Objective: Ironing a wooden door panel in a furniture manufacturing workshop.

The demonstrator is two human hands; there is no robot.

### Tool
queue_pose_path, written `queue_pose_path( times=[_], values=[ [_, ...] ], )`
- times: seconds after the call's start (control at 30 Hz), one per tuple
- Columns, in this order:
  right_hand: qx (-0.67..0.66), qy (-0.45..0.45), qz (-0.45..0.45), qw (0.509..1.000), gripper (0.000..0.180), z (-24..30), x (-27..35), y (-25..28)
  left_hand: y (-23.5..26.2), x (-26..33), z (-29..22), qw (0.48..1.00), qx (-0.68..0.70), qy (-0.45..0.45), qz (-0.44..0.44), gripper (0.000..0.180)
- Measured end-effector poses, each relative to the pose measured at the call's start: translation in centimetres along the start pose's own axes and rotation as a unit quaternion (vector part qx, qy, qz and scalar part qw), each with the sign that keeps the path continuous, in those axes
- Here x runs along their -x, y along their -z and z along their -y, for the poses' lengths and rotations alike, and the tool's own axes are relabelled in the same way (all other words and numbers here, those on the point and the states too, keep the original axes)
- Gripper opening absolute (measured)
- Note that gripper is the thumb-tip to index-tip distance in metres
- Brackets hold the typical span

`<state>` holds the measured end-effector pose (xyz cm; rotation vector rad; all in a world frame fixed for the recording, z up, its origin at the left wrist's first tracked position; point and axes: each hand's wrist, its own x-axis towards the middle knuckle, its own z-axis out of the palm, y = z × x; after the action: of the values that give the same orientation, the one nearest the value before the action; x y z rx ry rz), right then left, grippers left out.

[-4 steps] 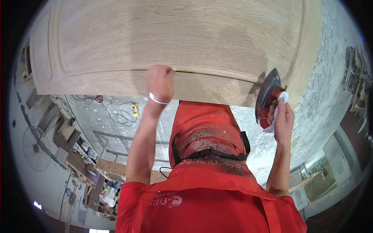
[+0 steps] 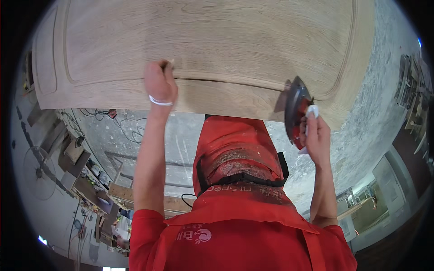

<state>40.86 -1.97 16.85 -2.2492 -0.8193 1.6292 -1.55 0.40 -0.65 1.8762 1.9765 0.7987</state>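
A large pale wooden door panel with routed grooves lies in front of me. My left hand, with a white band at its wrist, is closed above the panel's near groove, left of the middle. A small pale bit shows at its fingertips, too small to name. Farther right, my right hand grips a clothes iron by its red handle. The iron is tipped on its side, its dark sole facing left, over the panel's near right part. A white cloth is bunched between that hand and the handle.
Dark cables lie on the scuffed grey floor beyond the panel's near edge. A standing fan and a cluttered shelf are on the left. Stacked boards stand at the far right.
My left hand has moved left and a little away from me along the groove. The iron in my right hand has shifted slightly left. My left forearm now covers the yellow thing on the floor.
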Motion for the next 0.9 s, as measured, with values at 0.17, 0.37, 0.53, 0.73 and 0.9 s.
queue_pose_path(
  times=[0.17,0.37,0.53,0.73,0.9],
  values=[
    [0.081,0.059,0.057,0.993,0.034,-0.9,-1.3,-8.4,-1.8,-3.9,7.5,0.999,-0.002,-0.007,-0.048,0.011],
    [0.183,0.112,0.100,0.971,0.035,1.7,-0.8,-11.7,-1.8,-4.3,6.6,0.998,-0.036,0.021,-0.057,0.013],
    [0.203,0.120,0.104,0.966,0.033,3.6,-0.7,-12.3,-1.5,-4.6,6.3,0.997,-0.061,0.015,-0.054,0.015],
    [0.221,0.152,0.111,0.957,0.033,3.6,-0.5,-12.7,-1.7,-4.5,6.6,0.997,-0.060,0.014,-0.054,0.014],
    [0.229,0.176,0.106,0.951,0.036,2.6,-0.7,-12.6,-1.9,-4.9,6.1,0.996,-0.078,0.022,-0.046,0.013]
  ],
)
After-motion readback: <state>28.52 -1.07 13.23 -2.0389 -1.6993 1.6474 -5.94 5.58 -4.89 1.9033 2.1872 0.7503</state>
